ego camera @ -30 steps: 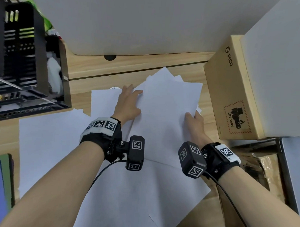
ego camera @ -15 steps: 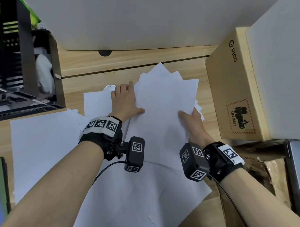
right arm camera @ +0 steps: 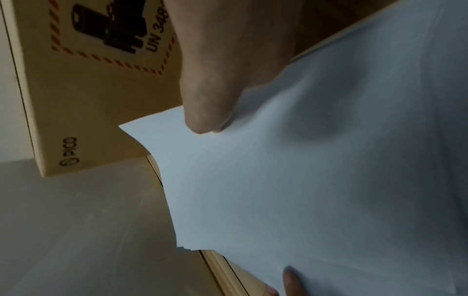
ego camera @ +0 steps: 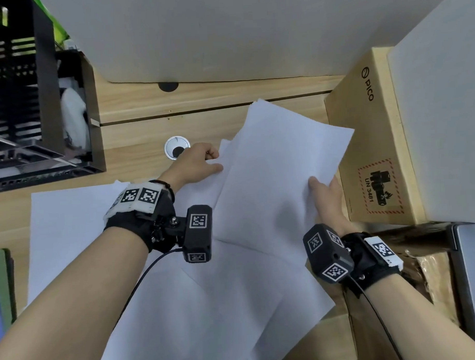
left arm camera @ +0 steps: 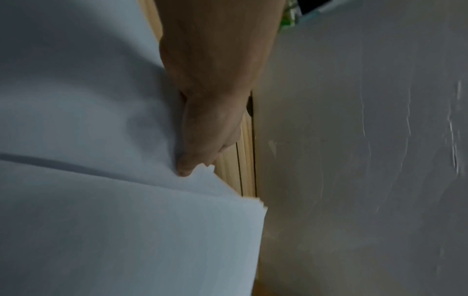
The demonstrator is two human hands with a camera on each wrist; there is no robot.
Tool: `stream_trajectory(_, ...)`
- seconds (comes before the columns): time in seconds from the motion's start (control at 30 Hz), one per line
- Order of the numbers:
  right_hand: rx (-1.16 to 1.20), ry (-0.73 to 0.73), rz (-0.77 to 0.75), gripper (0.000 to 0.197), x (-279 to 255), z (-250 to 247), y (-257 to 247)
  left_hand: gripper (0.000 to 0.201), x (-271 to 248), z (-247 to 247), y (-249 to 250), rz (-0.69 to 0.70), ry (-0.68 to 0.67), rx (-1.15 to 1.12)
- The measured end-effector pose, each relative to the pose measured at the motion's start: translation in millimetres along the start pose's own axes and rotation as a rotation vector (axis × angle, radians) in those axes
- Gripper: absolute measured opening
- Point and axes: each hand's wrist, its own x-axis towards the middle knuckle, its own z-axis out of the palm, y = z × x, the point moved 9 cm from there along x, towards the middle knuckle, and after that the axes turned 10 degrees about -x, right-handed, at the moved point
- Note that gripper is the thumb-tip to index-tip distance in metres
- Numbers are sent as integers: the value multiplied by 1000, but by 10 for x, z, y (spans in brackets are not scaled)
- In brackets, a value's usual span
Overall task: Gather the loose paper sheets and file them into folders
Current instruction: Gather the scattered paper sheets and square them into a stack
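Centrally on the wooden desk (ego camera: 137,124): a stack of white paper sheets (ego camera: 281,162), loosely squared, far corner lifted and tilted toward the far right, held at both side edges. At the stack's left edge, left hand (ego camera: 195,165), fingers curled under and thumb on top, pinching the sheets; same pinch plain from the left wrist view, thumb tip (left arm camera: 186,168) pressed on the paper near staggered corners. At the right edge, right hand (ego camera: 327,195), thumb lying over the top sheet and fingers tucked beneath, gripping; from the right wrist view, thumb (right arm camera: 205,112) clamped on the sheet near one corner, another fingertip showing at the bottom edge. Beneath and nearer, more loose sheets (ego camera: 208,302) fanned across the desk, one large sheet (ego camera: 68,228) spread out to the left. Just beside the left hand, on the far side, a round cable grommet (ego camera: 177,148) set in the desk. Immediately right of the stack, a brown cardboard box (ego camera: 364,137) printed PICO with a red-bordered UN 3481 label, close to the right hand. Far left, a black mesh organiser (ego camera: 17,88). Along the far edge, a grey panel (ego camera: 226,32). Near left edge, a green and blue folder (ego camera: 0,290), only partly in view.
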Motion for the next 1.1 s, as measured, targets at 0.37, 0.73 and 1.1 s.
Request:
stream_trajectory(0.37, 195, -191, 221, 48, -22, 393, 108, 8, -81, -391, -154, -4, 298, -474)
stream_trajectory(0.73, 96, -291, 215, 32, -3, 675, 100, 46, -191, -39, -105, -122, -15, -361)
stream_trajectory(1.1, 414, -370, 251, 115, -150, 706, -68, 25, -578, -390, 709, 176, -2, -624)
